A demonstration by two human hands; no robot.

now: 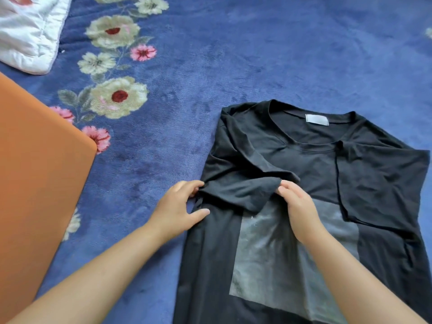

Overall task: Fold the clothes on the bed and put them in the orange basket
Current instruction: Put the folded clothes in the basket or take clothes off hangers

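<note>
A black T-shirt [315, 174] with a grey square print lies flat on the blue bed cover, collar away from me, both sleeves folded inward over the chest. My left hand [180, 211] pinches the shirt's left edge where the left sleeve folds over. My right hand [297, 206] pinches the cuff end of that same sleeve near the shirt's middle. The orange basket [39, 183] stands at the left edge of the view; only one flat orange side shows.
The bed is covered by a blue plush blanket [210, 66] with a floral pattern on its left part. A white quilted pillow or duvet [25, 31] lies at the top left corner.
</note>
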